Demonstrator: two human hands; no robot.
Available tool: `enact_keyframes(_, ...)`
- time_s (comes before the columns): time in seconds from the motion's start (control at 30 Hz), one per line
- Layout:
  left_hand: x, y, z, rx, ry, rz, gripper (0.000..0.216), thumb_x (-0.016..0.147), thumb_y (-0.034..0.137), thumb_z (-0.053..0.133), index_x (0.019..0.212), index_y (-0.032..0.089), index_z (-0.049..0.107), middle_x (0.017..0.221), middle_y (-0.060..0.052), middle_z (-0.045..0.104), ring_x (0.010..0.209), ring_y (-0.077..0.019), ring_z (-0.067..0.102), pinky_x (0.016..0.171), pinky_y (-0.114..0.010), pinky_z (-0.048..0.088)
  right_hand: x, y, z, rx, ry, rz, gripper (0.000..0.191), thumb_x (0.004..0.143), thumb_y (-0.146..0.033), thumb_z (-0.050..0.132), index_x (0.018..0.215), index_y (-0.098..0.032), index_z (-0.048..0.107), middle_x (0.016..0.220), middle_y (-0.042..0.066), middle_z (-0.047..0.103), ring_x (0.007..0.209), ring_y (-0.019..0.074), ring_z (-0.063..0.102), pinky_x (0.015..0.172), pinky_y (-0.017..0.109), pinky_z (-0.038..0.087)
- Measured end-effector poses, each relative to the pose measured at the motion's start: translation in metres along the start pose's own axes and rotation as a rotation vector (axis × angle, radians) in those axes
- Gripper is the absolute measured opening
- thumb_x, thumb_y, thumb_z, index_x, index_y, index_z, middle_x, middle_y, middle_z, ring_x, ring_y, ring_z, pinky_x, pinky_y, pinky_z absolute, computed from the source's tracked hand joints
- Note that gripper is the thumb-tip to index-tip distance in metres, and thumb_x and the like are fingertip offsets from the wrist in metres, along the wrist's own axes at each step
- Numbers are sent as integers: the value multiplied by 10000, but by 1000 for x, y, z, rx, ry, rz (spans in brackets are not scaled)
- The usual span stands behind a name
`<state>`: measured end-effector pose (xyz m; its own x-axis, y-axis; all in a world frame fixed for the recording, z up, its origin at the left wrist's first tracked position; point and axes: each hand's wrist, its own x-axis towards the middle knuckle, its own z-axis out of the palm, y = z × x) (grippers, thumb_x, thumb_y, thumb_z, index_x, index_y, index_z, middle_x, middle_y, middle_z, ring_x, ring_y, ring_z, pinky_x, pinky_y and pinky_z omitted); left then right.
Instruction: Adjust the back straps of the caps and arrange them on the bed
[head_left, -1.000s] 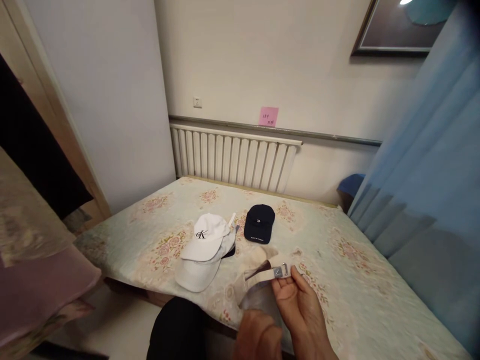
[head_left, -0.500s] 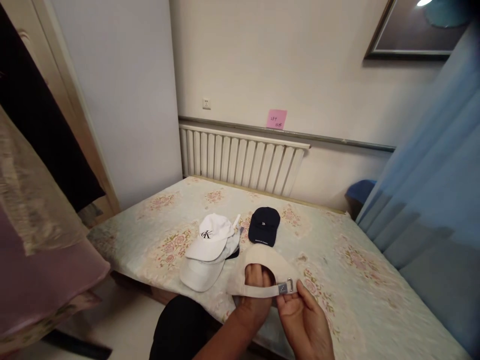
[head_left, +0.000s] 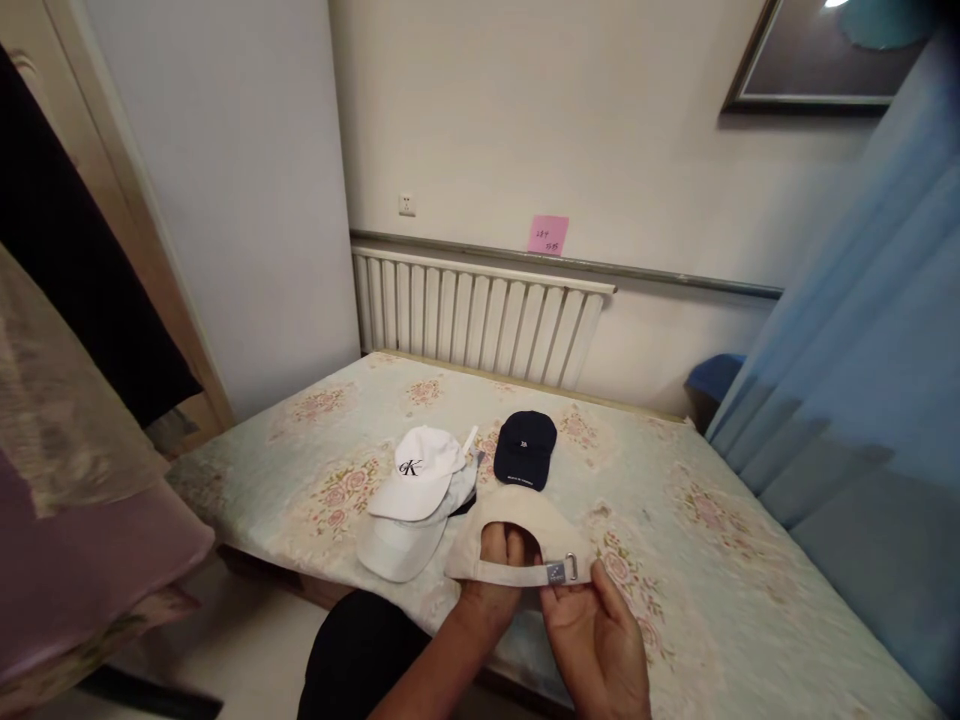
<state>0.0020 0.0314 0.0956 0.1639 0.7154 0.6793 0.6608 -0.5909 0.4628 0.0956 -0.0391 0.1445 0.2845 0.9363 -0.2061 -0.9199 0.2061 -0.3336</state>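
A cream baseball cap is held above the near part of the bed, its back opening and buckled strap facing me. My left hand reaches inside the cap through that opening, with its fingertips hidden. At the strap's right end, by the metal buckle, my right hand pinches the cap's edge between thumb and fingers. Just left lies a stack of pale caps, topped by a white cap with black letters. Beyond the held cap, a navy cap rests on the bed, brim toward me.
The bed has a floral cover. Behind it are a radiator, a pipe and a pink note on the wall. A blue curtain hangs at right. Clothes hang at left beside a pale panel.
Both hands and the cream cap have shifted slightly left in view. My right hand keeps its pinch by the buckle. The other caps stay put on the bed.
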Motion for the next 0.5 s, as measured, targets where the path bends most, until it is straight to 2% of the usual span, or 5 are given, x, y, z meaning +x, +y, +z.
enact_keyframes(0.17, 4, 2, 0, 81, -46, 37, 287, 832, 181, 378, 1029, 159, 585, 963, -134, 595, 902, -261, 564, 822, -459, 468, -3, 2, 6, 14, -59, 43, 233, 806, -243, 548, 1031, -245, 609, 1028, 26, 701, 1030, 196, 612, 925, 444, 478)
enact_keyframes(0.33, -1, -4, 0, 62, -37, 24, 285, 825, 176, 400, 1049, 146, 574, 1041, -169, 596, 995, -303, 560, 875, -514, 439, -2, -3, 3, 15, -44, -12, 208, 826, -219, 518, 1008, -237, 617, 1004, 32, 707, 1026, 185, 614, 936, 450, 474)
enact_keyframes(0.4, 2, 0, -4, -37, -78, -35, 271, 831, 195, 413, 1039, 152, 582, 1078, -175, 595, 1044, -312, 546, 925, -532, 402, -2, -4, 3, 33, -34, -2, 226, 832, -212, 506, 1032, -236, 610, 1007, 33, 707, 1036, 188, 610, 938, 454, 474)
enact_keyframes(0.5, 6, 10, -14, -398, -207, -237, 294, 853, 254, 421, 1104, 185, 559, 1147, -139, 593, 1112, -273, 523, 998, -485, 367, -2, -6, 3, 61, -21, 13, 261, 840, -206, 495, 1078, -249, 594, 1010, 30, 707, 1047, 188, 605, 936, 453, 476)
